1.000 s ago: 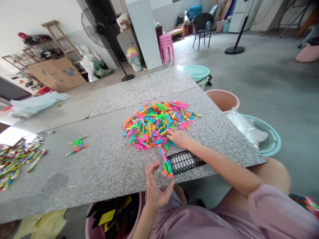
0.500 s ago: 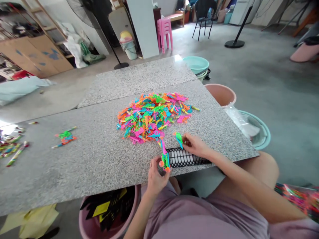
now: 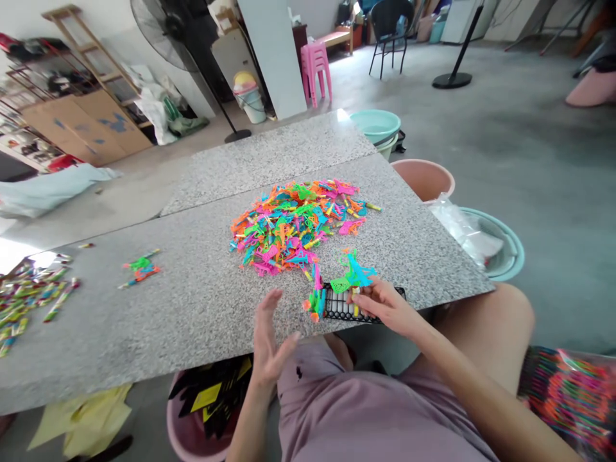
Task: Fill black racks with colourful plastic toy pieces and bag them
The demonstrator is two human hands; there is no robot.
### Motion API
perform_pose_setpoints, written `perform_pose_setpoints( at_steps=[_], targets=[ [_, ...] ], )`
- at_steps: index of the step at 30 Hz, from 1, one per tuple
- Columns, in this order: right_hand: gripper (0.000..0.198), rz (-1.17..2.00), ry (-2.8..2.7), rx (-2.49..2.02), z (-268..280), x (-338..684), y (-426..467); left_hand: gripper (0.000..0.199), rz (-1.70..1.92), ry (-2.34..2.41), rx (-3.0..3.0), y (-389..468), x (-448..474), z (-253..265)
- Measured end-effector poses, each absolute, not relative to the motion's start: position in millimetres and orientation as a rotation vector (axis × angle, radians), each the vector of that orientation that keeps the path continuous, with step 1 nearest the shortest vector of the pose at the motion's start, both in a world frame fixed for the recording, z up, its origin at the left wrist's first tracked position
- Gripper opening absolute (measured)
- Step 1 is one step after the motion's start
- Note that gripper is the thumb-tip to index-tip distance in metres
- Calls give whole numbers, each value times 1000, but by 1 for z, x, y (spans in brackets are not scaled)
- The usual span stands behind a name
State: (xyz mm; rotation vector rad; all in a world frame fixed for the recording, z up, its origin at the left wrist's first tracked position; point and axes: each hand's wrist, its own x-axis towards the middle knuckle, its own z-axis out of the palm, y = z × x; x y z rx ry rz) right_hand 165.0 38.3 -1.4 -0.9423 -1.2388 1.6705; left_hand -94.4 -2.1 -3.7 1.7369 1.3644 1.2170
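Observation:
My left hand (image 3: 272, 343) hovers at the table's front edge, fingers spread, holding nothing. A cluster of green, blue and orange plastic pieces (image 3: 315, 303) lies just right of it, at the left end of a black latticed tray (image 3: 339, 308). Over the tray my right hand (image 3: 387, 305) pinches a small yellow tube (image 3: 356, 303) between thumb and fingers. Light-blue plastic pieces (image 3: 360, 271) and a green perforated piece (image 3: 340, 285) sit right at its fingertips; whether they are also held I cannot tell. Behind them spreads a heap of bright plastic toy pieces (image 3: 293, 224).
Shiny striped tubes (image 3: 33, 289) lie at the speckled table's far left, with a few plastic pieces (image 3: 142, 266) nearer. Below the edge stands a pink tub (image 3: 178, 423) of black and yellow things. Basins (image 3: 423, 179) line the table's right side.
My left hand has let go of the pieces at the tray's left end, moved left and opened. My right hand has moved slightly down and right; more blue and green pieces show by its fingers.

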Motion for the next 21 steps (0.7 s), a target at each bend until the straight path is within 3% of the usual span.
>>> perform_pose_setpoints(
  at_steps=[3, 6, 9, 12, 17, 21],
  targets=[
    [29, 1677, -1266, -836, 22, 167, 18, 56, 1380, 1496, 1774, -10, -76, 43],
    [23, 1668, -1394, -775, 51, 171, -3, 41, 1102, 1372, 2036, -18, -43, 87],
    [20, 1485, -1493, -881, 66, 182, -18, 12, 1022, 1273, 2056, -22, -10, 102],
    [30, 1234, -1418, -1056, 60, 193, -27, 15, 999, 1264, 1966, -23, 10, 89],
    [20, 878, -1408, -1346, 32, 196, -36, 18, 825, 1217, 1868, -20, 27, 54],
    [20, 833, -1383, -1416, 17, 196, -28, 21, 788, 1308, 1907, -14, 32, 36]
  ],
)
